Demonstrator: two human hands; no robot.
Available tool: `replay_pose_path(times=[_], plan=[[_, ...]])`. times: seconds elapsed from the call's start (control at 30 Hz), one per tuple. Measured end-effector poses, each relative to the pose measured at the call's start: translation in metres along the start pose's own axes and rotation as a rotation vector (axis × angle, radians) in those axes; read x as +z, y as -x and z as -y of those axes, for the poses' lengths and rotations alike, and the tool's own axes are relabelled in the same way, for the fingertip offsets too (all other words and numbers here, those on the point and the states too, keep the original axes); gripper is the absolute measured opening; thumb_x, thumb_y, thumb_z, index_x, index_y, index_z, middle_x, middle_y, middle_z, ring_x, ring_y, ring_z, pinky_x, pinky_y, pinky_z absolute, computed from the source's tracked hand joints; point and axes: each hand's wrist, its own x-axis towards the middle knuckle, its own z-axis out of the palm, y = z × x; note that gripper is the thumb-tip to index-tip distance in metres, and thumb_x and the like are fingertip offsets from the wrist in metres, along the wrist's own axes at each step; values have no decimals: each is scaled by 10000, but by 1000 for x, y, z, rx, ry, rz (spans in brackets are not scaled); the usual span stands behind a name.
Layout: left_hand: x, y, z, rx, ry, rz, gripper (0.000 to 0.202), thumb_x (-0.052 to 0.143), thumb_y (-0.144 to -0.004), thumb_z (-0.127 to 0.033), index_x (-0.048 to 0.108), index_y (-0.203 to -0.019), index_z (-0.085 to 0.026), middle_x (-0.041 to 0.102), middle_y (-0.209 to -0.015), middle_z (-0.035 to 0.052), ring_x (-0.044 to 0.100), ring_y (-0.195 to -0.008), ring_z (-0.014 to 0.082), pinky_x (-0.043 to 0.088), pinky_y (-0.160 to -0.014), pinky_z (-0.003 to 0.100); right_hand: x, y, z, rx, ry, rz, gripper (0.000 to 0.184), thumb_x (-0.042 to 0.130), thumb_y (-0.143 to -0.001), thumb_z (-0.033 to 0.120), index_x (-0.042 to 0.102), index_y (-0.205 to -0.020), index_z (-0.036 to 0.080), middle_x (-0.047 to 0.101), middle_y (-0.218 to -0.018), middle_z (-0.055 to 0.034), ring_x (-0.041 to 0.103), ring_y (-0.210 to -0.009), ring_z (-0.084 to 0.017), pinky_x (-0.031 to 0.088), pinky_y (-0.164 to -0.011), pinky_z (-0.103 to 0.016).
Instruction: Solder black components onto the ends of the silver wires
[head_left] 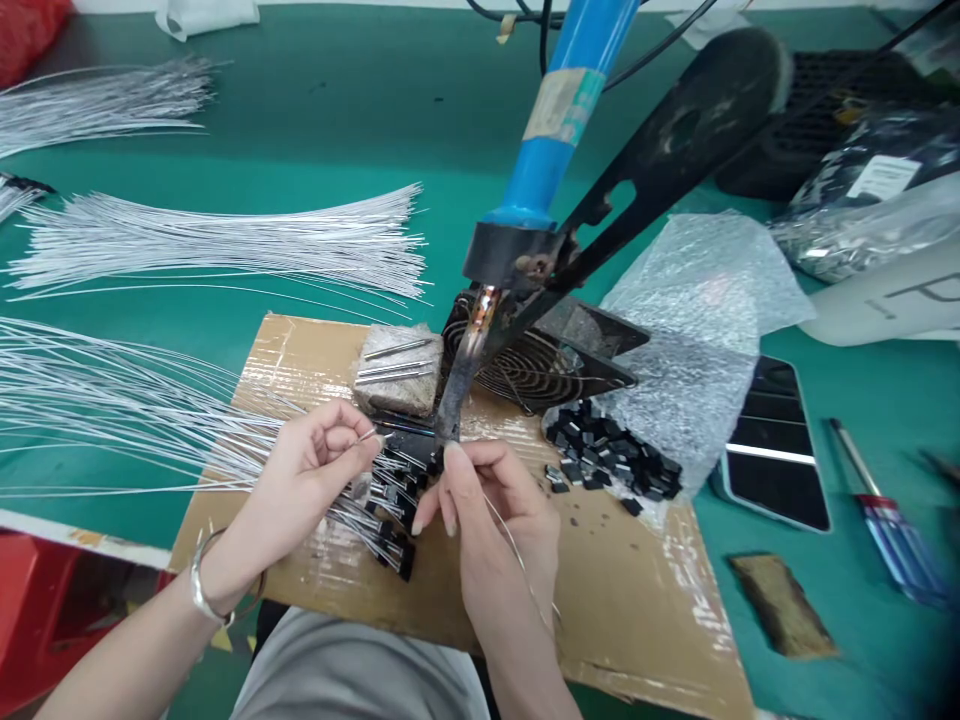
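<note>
A soldering iron with a blue handle (pixel 532 180) hangs in a black clamp, its tip pointing down over the cardboard. My left hand (pixel 319 465) pinches the end of a thin white wire (pixel 367 435) left of the tip. My right hand (pixel 502 530) is closed just below the tip, with a strand of solder wire (pixel 514 545) trailing across the palm. What lies between its fingertips is partly hidden. Under my left hand are several white wires ending in black connectors (pixel 394 545). A worn block (pixel 397 368) with metal rods on it sits behind my hands.
A cardboard sheet (pixel 615 610) covers the work area. Small black parts (pixel 611 455) lie on bubble wrap (pixel 697 300), near a fan (pixel 540 365). Wire bundles (pixel 225 240) lie left. A phone (pixel 776 445), screwdriver (pixel 892 530) and brown sponge-like pad (pixel 784 605) lie right.
</note>
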Motion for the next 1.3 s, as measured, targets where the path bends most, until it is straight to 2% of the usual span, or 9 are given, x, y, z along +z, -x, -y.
replay_pose_path(times=[0.17,0.37,0.6,0.77,0.87,1.03,1.3], plan=[[0,0,0,-4,0,2,264,740,-873,-384,590,-832,-171,599,-595,-33,477,-555,96,344,-554,211,3,1,3,-7,16,-57,351,731,-949,489,618,-763,213,534,-490,81,595,-481,-109,470,-528,-203],[0,0,-2,4,-22,-4,260,735,-868,-384,595,-834,-168,586,-589,-39,459,-552,93,326,-553,213,-3,-5,3,-111,121,-142,434,804,-825,619,659,-790,211,539,-503,67,618,-473,-161,504,-490,-266],[-1,1,-4,-4,-32,-7,247,753,-851,-372,605,-812,-178,576,-578,-41,446,-546,98,321,-547,219,-36,1,0,-131,243,-213,480,838,-773,660,671,-801,211,587,-537,44,637,-484,-179,521,-472,-288],[-2,2,-3,5,-24,-10,242,767,-839,-364,613,-809,-180,578,-566,-43,446,-532,98,321,-535,219,-51,15,-5,-62,328,-267,393,802,-871,562,660,-761,212,658,-564,18,666,-520,-166,511,-539,-262],[-2,3,-3,-8,-23,-17,238,763,-842,-364,619,-811,-178,595,-581,-33,468,-547,103,341,-546,223,-49,20,-3,10,285,-220,364,764,-921,524,654,-763,216,605,-482,47,594,-456,-122,473,-543,-229],[-3,4,-3,-1,-20,-23,232,769,-839,-353,620,-803,-179,593,-576,-33,466,-545,103,338,-546,226,-40,20,1,109,90,-156,407,792,-896,538,623,-738,204,494,-462,91,479,-372,-56,345,-439,-173],[-2,3,-4,-16,-19,-16,242,751,-874,-367,617,-822,-172,592,-589,-32,458,-558,102,339,-558,224,-27,16,4,155,-9,-99,419,804,-889,532,601,-727,204,470,-461,99,447,-340,-45,291,-395,-153]])
